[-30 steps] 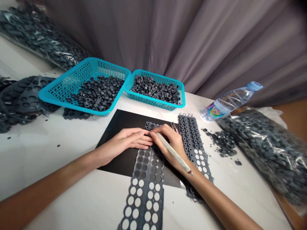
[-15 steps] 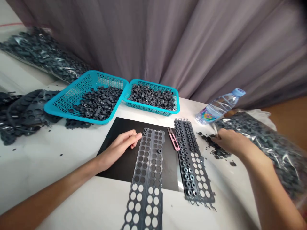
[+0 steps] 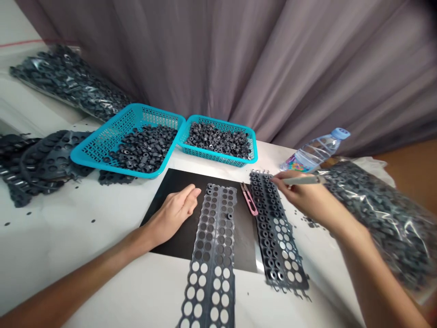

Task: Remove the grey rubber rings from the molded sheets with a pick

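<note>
My left hand point(image 3: 180, 207) is closed, thumb against curled fingers; whatever it holds, if anything, is hidden. It rests on a black mat point(image 3: 165, 193), just left of a dark perforated strip point(image 3: 214, 237) bearing a few small black rings near its far end. My right hand point(image 3: 305, 193) grips a grey pen-like tool point(image 3: 300, 180), its tip over the far right side of a second perforated strip point(image 3: 290, 250). Black rings fill that strip's left columns and far half; its near right holes show white table. Pink thread snips point(image 3: 250, 200) lie between the strips.
Two blue baskets point(image 3: 77, 157) point(image 3: 255, 148) hold many black rings at the back. A water bottle point(image 3: 312, 152) stands tilted in view behind my right hand. Full plastic bags point(image 3: 68, 82) point(image 3: 385, 223) flank the table. Perforated scraps point(image 3: 58, 150) lie left; small dark bits point(image 3: 311, 223) lie right.
My right hand has moved left with the tool, from the dark bits to the second strip's far end. My left hand has drawn slightly back from the first strip, fingers more curled.
</note>
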The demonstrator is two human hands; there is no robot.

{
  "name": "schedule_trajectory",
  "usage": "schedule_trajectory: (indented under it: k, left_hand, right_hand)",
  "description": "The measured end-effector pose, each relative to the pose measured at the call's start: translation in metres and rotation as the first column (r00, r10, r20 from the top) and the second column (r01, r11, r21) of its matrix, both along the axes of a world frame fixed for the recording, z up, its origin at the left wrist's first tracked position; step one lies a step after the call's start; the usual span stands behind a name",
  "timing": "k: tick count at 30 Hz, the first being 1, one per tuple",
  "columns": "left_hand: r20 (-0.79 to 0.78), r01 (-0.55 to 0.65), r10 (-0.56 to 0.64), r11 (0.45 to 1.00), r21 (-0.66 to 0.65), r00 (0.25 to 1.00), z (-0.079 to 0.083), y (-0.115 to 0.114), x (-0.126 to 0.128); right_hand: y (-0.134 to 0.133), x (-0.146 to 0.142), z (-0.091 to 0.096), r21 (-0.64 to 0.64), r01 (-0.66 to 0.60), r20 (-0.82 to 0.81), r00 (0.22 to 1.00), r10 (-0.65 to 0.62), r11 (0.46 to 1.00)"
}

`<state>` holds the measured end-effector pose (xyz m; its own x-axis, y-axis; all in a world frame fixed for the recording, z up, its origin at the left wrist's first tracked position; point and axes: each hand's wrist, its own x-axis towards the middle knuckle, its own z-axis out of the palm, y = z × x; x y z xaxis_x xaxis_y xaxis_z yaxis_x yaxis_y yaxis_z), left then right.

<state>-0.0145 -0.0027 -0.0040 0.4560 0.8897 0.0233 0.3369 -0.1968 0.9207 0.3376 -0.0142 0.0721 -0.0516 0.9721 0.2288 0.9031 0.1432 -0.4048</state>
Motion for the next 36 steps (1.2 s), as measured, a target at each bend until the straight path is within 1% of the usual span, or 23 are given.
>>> schedule_trajectory:
  k: [1,2,3,4,5,6,7,9,11,14,16,17,20,22,26,29,32,34,36]
  left_hand:
    - [-0.022,0.004,-0.004,0.999,0.042,1.0,-0.001,0.002,-0.001]
    - [-0.041,0.013,-0.01,0.996,0.09,0.999,-0.001,0.005,-0.001]
    - [-0.053,0.02,-0.012,0.99,0.14,0.999,-0.002,0.008,-0.001]
    - [-0.061,0.021,-0.01,0.982,0.185,0.998,-0.003,0.011,-0.001]
    - [-0.064,0.017,-0.003,0.975,0.222,0.998,-0.005,0.014,-0.001]
    - [-0.067,0.014,0.003,0.968,0.249,0.998,-0.006,0.016,0.0]
    - [-0.066,0.012,0.006,0.964,0.267,0.998,-0.007,0.018,0.001]
    - [-0.058,0.013,0.004,0.958,0.285,0.998,-0.008,0.022,0.004]
    - [-0.047,0.001,0.014,0.955,0.298,0.999,-0.007,0.025,0.006]
    - [-0.09,-0.06,0.1,0.929,0.365,0.991,-0.005,0.028,0.008]
    - [-0.15,-0.065,0.137,0.91,0.409,0.979,-0.005,0.03,0.008]
    - [-0.175,-0.055,0.138,0.912,0.408,0.975,-0.006,0.032,0.009]
    - [-0.198,-0.029,0.096,0.948,0.317,0.975,-0.009,0.04,0.01]
    - [-0.176,-0.035,0.084,0.964,0.264,0.981,-0.011,0.047,0.011]
    - [-0.085,-0.045,0.071,0.961,0.271,0.994,-0.012,0.056,0.012]
    - [-0.053,0.013,0.001,0.961,0.277,0.999,-0.011,0.056,0.011]
    - [-0.072,0.084,-0.064,0.947,0.312,0.995,-0.01,0.051,0.01]
    - [-0.13,0.156,-0.116,0.92,0.36,0.985,-0.01,0.048,0.01]
    - [-0.2,0.236,-0.166,0.881,0.411,0.966,-0.011,0.046,0.01]
  right_hand:
    - [0.002,-0.015,-0.001,-0.049,-0.122,-0.049,0.992,0.119,0.991]
    - [0.004,-0.029,-0.003,-0.113,-0.221,-0.135,0.969,0.205,0.969]
    - [0.006,-0.044,-0.008,-0.179,-0.307,-0.245,0.934,0.259,0.935]
    - [0.008,-0.058,-0.014,-0.214,-0.362,-0.354,0.895,0.273,0.908]
    - [0.011,-0.071,-0.021,-0.218,-0.41,-0.442,0.851,0.285,0.885]
    - [0.014,-0.083,-0.031,-0.187,-0.438,-0.526,0.801,0.288,0.879]
    - [0.016,-0.093,-0.041,-0.17,-0.447,-0.599,0.754,0.268,0.878]
    - [0.021,-0.11,-0.061,-0.168,-0.407,-0.712,0.68,0.175,0.898]
    - [0.023,-0.119,-0.077,-0.159,-0.356,-0.763,0.637,0.115,0.921]
    - [0.023,-0.122,-0.089,-0.141,-0.28,-0.8,0.597,0.058,0.95]
    - [0.021,-0.121,-0.092,-0.134,-0.243,-0.811,0.584,0.034,0.961]
    - [0.021,-0.12,-0.093,-0.135,-0.229,-0.812,0.583,0.025,0.964]
    - [0.019,-0.119,-0.093,-0.152,-0.198,-0.796,0.605,-0.001,0.968]
    - [0.018,-0.119,-0.094,-0.168,-0.187,-0.78,0.626,-0.015,0.968]
    - [0.016,-0.119,-0.094,-0.176,-0.197,-0.755,0.656,-0.004,0.965]
    - [0.015,-0.119,-0.094,-0.173,-0.214,-0.749,0.662,0.012,0.961]
    - [0.015,-0.118,-0.093,-0.174,-0.217,-0.746,0.666,0.015,0.961]
    - [0.014,-0.118,-0.093,-0.173,-0.21,-0.746,0.666,0.011,0.962]
    - [0.014,-0.118,-0.092,-0.167,-0.201,-0.75,0.662,0.008,0.965]
